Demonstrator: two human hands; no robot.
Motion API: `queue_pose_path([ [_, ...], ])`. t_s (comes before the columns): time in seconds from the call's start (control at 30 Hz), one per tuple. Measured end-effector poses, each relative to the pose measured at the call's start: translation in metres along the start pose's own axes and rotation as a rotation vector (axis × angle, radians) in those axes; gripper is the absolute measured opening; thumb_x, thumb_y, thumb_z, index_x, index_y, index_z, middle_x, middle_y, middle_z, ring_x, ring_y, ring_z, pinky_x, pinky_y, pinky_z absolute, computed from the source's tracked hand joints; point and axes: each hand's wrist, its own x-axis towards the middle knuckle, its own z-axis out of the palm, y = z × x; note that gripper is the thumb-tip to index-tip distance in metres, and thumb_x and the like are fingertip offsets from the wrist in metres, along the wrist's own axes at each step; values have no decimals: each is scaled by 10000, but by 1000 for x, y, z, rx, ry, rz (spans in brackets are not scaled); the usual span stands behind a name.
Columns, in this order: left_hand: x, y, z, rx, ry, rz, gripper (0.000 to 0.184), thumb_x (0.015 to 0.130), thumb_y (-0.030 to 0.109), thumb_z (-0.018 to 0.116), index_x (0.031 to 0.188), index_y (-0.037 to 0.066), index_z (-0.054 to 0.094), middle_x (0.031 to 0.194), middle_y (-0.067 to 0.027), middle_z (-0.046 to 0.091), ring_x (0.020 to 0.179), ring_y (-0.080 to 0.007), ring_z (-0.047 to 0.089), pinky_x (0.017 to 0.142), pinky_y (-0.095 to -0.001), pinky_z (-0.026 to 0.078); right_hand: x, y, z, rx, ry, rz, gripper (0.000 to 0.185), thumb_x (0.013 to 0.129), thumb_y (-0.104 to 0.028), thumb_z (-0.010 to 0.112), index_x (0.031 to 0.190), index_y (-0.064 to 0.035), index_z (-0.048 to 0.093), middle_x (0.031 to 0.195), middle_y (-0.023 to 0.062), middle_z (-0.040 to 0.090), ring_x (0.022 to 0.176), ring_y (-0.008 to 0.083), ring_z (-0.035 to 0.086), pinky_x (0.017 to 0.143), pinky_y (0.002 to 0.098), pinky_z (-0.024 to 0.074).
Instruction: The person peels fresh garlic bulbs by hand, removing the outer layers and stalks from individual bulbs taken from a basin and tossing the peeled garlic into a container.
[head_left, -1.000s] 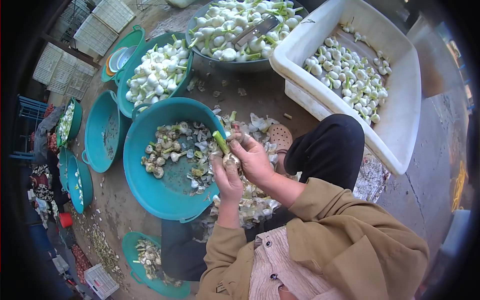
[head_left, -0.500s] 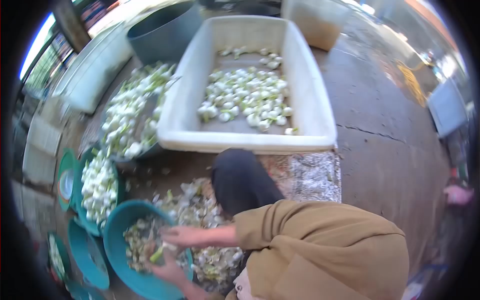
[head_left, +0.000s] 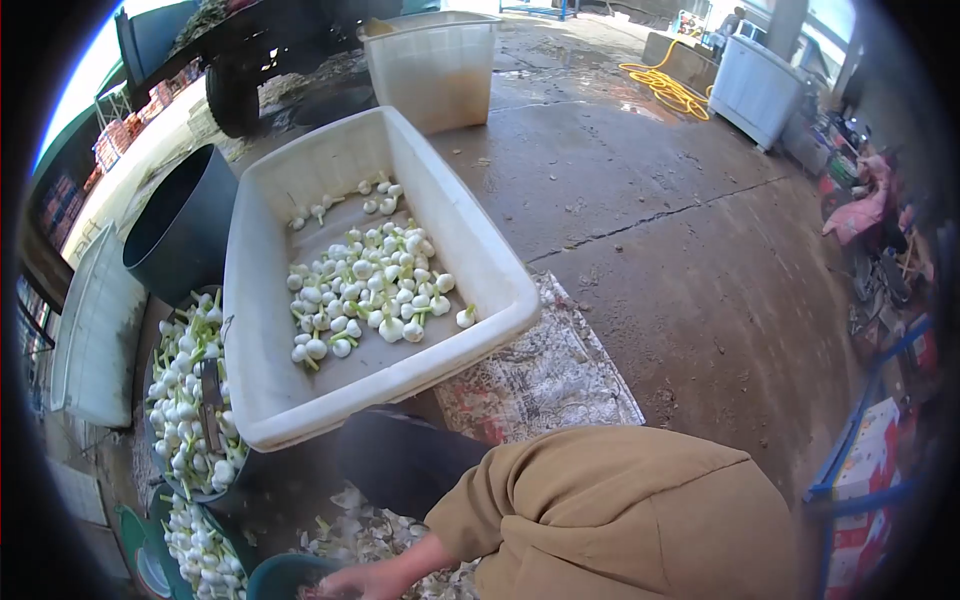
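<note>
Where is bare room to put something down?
Mostly bare floor lies right of the white tub, from dirty sheet to yellow hose; inside the tub, a narrow near-wall strip. Lower left is crowded: heaped garlic, peelings, teal basin, right hand.

White and pale green before me, tan along my own arm.
My jacket sleeve (head_left: 620,500) is plain tan-brown, my trouser leg (head_left: 405,460) nearly black. By my fingers the basin (head_left: 272,575) shows deep teal and the peelings (head_left: 375,530) off-white. The garlic bulbs (head_left: 365,290) are white with light green stems; the big tub (head_left: 450,205) around them is off-white. I see a dark blue-green barrel (head_left: 180,230), a whitish bin (head_left: 440,80) stained orange-brown, and a mat (head_left: 550,370) mottled white and grey with a reddish patch. The brown-grey floor (head_left: 700,280) carries one dark crack line; beyond are a yellow hose (head_left: 665,88) and pink cloth (head_left: 865,205).
</note>
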Motion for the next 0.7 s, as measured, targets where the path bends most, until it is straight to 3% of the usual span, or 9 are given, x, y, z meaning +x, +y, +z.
queue_pose_path([
  [0.07, -3, -8, -7, -340, 213, -152, 164, 868, 72, 506, 1000, -23, 516, 818, -133, 596, 748, -191, 591, 674, -315, 478, 8, 7, -5, 25, 216, 422, 384, 854, -248, 611, 1132, 0, 520, 861, -9, 551, 761, 99, 534, 702, 250, 446],
  [0.13, -12, -20, -11, 916, -175, 90, 100, 844, 51, 533, 792, -33, 523, 699, -125, 559, 645, -213, 554, 579, -366, 416, 18, 13, -18, 540, 403, 670, 404, 892, -345, 560, 1094, 2, 519, 994, 56, 571, 836, 102, 549, 748, 250, 464],
  [0.17, -13, -33, -13, 1147, -214, 311, 172, 794, -10, 521, 952, -2, 590, 873, -194, 559, 776, -355, 563, 645, -417, 428, 23, 20, -15, 603, 555, 676, 469, 871, -365, 590, 1175, -20, 495, 966, 21, 580, 858, 99, 555, 744, 263, 456],
  [0.3, -13, -15, -39, 1107, 278, 395, 298, 806, -4, 537, 1103, -18, 527, 1172, -191, 490, 1005, -334, 527, 838, -342, 440, 22, 3, -5, 714, 260, 745, 464, 908, -313, 532, 1247, -15, 425, 1159, 69, 517, 1020, 164, 531, 886, 377, 450],
  [0.37, -11, 0, -43, 534, 440, 402, 306, 807, 17, 570, 1109, -11, 523, 1102, -180, 539, 934, -307, 555, 788, -299, 452, 18, 7, 0, 725, 155, 829, 460, 904, -282, 546, 1250, -6, 422, 1169, 73, 517, 1022, 158, 534, 888, 368, 449],
  [0.53, -15, -1, -49, 979, 646, 477, 158, 787, 46, 624, 938, 7, 599, 897, -127, 605, 749, -279, 584, 666, -294, 466, 6, 5, 25, 94, 82, 705, 436, 827, -212, 659, 1171, 13, 514, 985, 45, 595, 871, 102, 555, 779, 241, 452],
  [0.6, -26, -5, -30, 1020, 664, 508, 118, 767, 51, 637, 874, 11, 610, 847, -136, 578, 719, -293, 573, 627, -328, 466, 4, 15, 25, 48, 231, 624, 446, 830, -227, 661, 1178, 8, 510, 979, 39, 591, 842, 97, 552, 752, 237, 453],
  [0.67, -41, -10, -16, 1003, 114, 722, 165, 751, 105, 664, 881, 14, 618, 811, -133, 587, 705, -332, 564, 609, -393, 471, 11, 23, 11, 231, 364, 852, 405, 849, -275, 641, 1141, -24, 517, 951, 20, 582, 790, 93, 542, 698, 232, 446],
  [0.7, -47, -14, -18, 999, 107, 720, 165, 751, 105, 664, 881, 14, 618, 811, -133, 587, 705, -332, 564, 609, -393, 471, 8, 25, 10, 413, 425, 823, 391, 858, -271, 627, 1146, -36, 505, 964, 19, 580, 808, 96, 545, 702, 240, 448],
])
